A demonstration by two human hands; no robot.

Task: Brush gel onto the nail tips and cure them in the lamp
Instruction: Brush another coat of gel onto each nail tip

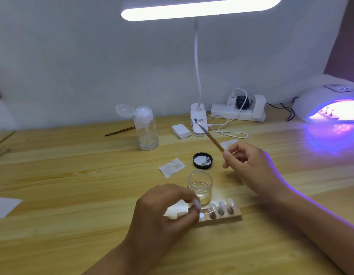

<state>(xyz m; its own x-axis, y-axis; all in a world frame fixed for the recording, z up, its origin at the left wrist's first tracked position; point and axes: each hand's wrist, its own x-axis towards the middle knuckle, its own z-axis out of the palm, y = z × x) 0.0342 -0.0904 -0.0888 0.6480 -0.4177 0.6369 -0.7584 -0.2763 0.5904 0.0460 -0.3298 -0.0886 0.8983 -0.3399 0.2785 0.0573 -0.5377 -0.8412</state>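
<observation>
My left hand (168,207) pinches one nail tip on its small stand (196,204) just above the left end of the clear holder strip (234,215). Three more nail tips (221,206) stand on that strip. My right hand (249,165) holds a thin wooden-handled brush (209,135) with its dark end pointing up and to the left, away from the tips. An open glass jar of clear gel (200,186) stands right behind the strip, its black lid (202,160) lying farther back. The curing lamp (329,105) glows purple at the far right.
A clear pump bottle (145,129) with its cap flipped open stands at the back, a second brush (120,131) beside it. White wipes (171,167) lie around the lid. A desk lamp base (199,124), cables and a power strip (238,114) line the wall.
</observation>
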